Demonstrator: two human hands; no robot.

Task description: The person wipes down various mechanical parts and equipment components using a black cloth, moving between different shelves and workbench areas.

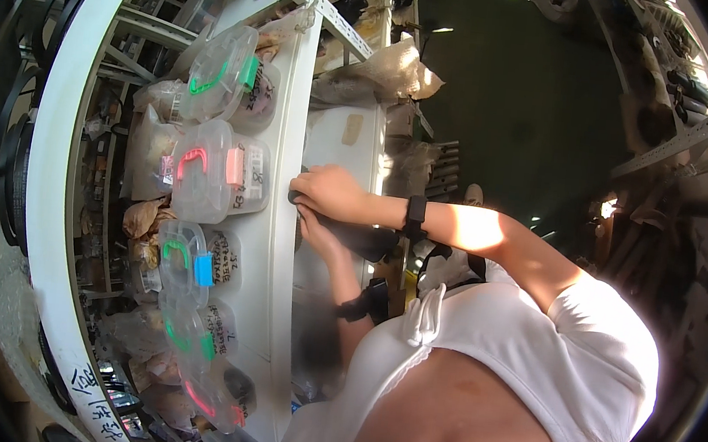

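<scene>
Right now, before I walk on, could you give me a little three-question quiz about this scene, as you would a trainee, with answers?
1. True or false: the person's right hand and left hand are close together.

2. Which colour is the latch on the clear plastic box pictured directly below the pink-handled box?
A) yellow
B) blue
C) white

3. Fill in the colour: the watch on the right wrist is ____.

Key: 1. True; 2. B; 3. black.
</scene>
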